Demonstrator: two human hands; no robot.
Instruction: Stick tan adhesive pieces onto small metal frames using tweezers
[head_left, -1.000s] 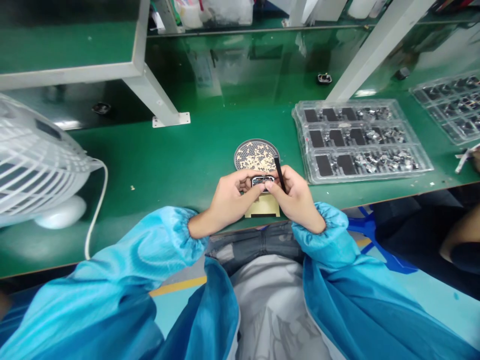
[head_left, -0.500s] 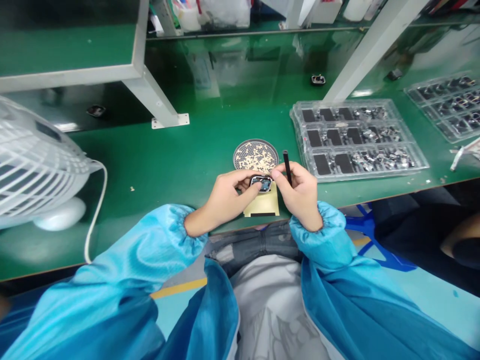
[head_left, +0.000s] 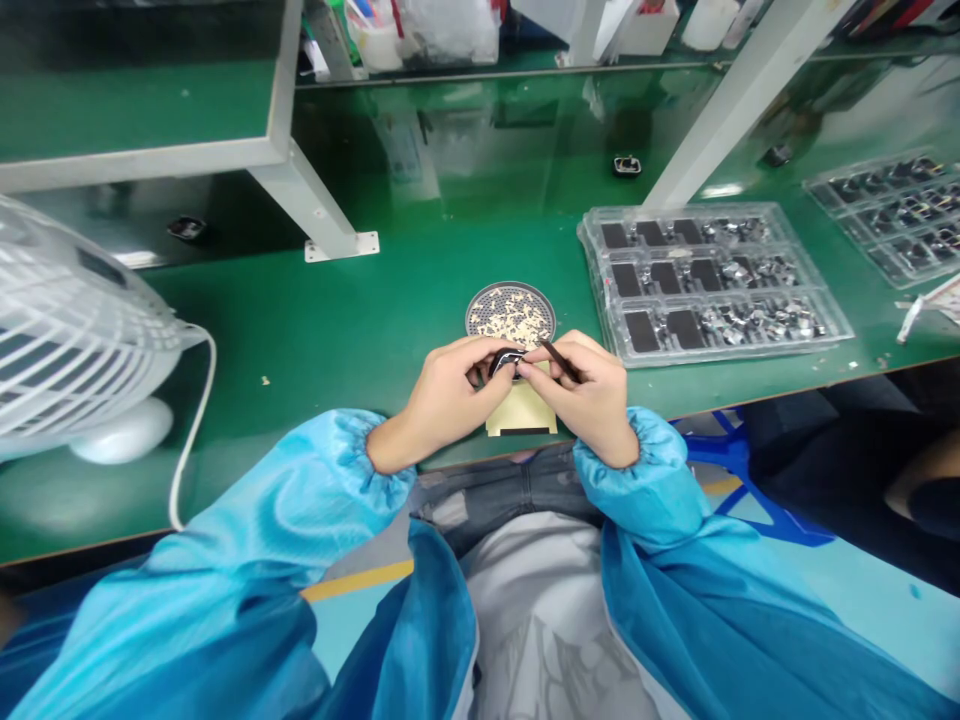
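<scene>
My left hand (head_left: pixel 457 390) is closed on a small dark smartwatch case (head_left: pixel 503 360) with a shiny rim, now tilted and partly covered by fingers. My right hand (head_left: pixel 589 395) grips a slim black stick-like tool (head_left: pixel 559 361), which slants across the fingers. The right thumb and fingertips meet the right side of the case; whether they pinch a tiny part too is hidden. Below both hands lies a yellow pad (head_left: pixel 523 412) with a black strip along its near edge. Just beyond them sits a round dark perforated dish (head_left: pixel 474 318) holding many small cream-coloured pieces.
A clear compartment tray (head_left: pixel 720 350) of dark screens and metal parts lies to the right, with another tray (head_left: pixel 892 270) past it. A white fan (head_left: pixel 82 330) stands left, its cord (head_left: pixel 196 430) hanging down. Metal shelf legs (head_left: pixel 319 205) rise from the green bench (head_left: pixel 405 270).
The watch case has tipped from face-up to a steeper angle. My right hand has moved slightly left and closed in on it, and the black tool has swung from near upright to slanting.
</scene>
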